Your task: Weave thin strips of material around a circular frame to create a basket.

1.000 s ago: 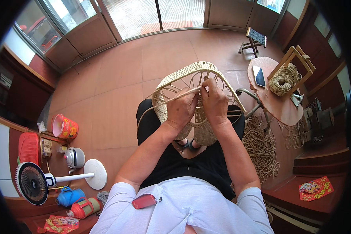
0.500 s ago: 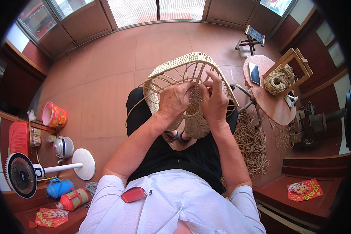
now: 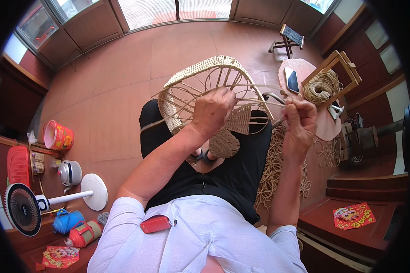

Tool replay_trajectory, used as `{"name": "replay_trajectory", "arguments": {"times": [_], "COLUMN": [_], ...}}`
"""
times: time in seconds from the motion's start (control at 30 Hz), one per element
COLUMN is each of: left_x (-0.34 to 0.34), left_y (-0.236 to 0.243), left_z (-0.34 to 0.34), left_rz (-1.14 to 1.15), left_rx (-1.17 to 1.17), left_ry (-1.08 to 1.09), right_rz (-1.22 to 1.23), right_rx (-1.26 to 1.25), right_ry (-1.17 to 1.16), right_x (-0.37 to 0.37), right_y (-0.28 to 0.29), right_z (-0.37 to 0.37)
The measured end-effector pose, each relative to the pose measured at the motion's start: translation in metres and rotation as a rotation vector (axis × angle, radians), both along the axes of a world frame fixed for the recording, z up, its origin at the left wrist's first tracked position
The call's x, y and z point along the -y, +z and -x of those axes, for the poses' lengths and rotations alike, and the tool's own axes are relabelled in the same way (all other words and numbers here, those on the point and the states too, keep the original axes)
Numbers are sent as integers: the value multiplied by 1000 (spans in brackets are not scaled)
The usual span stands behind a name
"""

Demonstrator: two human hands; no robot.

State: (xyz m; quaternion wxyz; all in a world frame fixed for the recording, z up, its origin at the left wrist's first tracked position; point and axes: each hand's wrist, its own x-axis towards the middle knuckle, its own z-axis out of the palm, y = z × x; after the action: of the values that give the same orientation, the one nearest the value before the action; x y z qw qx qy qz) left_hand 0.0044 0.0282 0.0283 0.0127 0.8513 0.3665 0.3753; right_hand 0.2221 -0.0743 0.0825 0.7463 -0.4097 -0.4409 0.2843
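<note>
1. Presently the left hand [image 3: 212, 110] is closed on the wire ribs of a half-woven basket frame [image 3: 200, 73] that rests on the person's lap; its fingers curl over a rib near the middle of the frame, knuckles up, and the woven rim arches just beyond the fingertips.

2. Right hand [image 3: 299, 122] is shut in a pinch on a pale cane strand [image 3: 264, 88]; thumb and forefinger meet at the top of the fist, and the strand runs from that pinch leftward to the frame, taut and nearly level, ending close by the left fingertips.

3. Beneath the left fingers a woven panel [image 3: 239, 119] fills part of the frame's side; lower still, under the left wrist, a round woven base [image 3: 223, 143] shows against the dark trousers.

4. Below the right fingers, along the forearm, a loose heap of cane [image 3: 273, 168] lies on the floor beside the person's knee.

5. Beyond the right fingertips stands a small round table [image 3: 324, 128]; on it lie a phone [image 3: 292, 79], just past the pinch, and a coil of cord [image 3: 321, 86] further out; a wooden frame [image 3: 337, 68] leans over the coil.

6. Well apart from the left fingers, at the far left, sit a patterned bucket [image 3: 58, 135], a kettle [image 3: 70, 173], a toppled standing fan [image 3: 23, 209], and two flasks, one blue [image 3: 66, 221] and one red [image 3: 84, 233].

7. A small stool [image 3: 288, 38] stands far beyond both hands on the tiled floor [image 3: 109, 109].
</note>
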Motion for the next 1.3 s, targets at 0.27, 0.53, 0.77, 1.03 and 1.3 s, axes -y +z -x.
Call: {"name": "replay_trajectory", "arguments": {"times": [0.27, 0.53, 0.77, 1.03, 1.3], "left_x": [10, 10, 24, 12, 15], "left_y": [16, 26, 10, -10, -16], "left_z": [-11, -9, -11, -13, -19], "left_rz": [340, 501, 150, -150, -105], "left_rx": [-52, -106, -14, -21, 64], "left_ry": [-10, -21, 45, -70, -133], "right_rz": [361, 303, 215, 281, 756], "right_rx": [363, 477, -57, -226, -456], "right_ry": [-95, -120, -27, 61, -848], "right_x": [-3, -47, -29, 56, 363], "right_y": [-40, -67, -59, -46, -170], "right_z": [39, 68, 68, -73, -470]}}
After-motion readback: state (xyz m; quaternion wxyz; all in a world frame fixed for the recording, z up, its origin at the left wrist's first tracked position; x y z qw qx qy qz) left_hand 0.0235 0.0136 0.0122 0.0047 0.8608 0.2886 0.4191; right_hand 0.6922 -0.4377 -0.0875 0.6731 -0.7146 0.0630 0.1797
